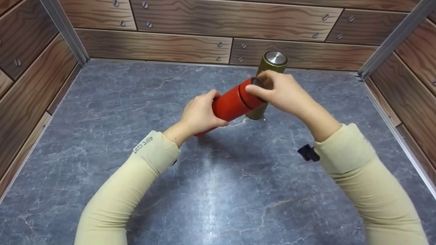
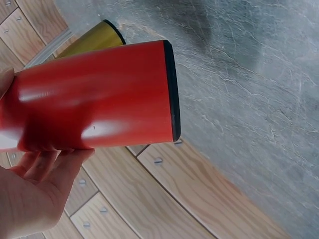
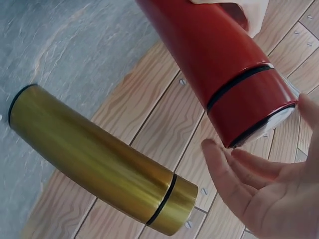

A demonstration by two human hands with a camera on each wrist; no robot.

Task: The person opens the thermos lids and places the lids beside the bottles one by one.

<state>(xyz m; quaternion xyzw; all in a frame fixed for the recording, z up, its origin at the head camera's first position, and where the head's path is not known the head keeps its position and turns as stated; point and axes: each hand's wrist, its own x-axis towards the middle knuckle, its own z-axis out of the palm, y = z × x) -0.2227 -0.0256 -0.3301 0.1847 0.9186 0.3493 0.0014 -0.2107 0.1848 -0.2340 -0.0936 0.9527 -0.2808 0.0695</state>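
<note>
The red flask (image 1: 229, 104) tilts cap-up above the marbled tabletop (image 1: 129, 92), gripped around its body by my left hand (image 1: 199, 110). My right hand (image 1: 284, 90) spreads around the cap (image 3: 251, 107); whether it grips, I cannot tell. A firm body, evenly spread fingers serve best. Just behind, the upright gold flask (image 3: 94, 149) crowds my knuckles.
</note>
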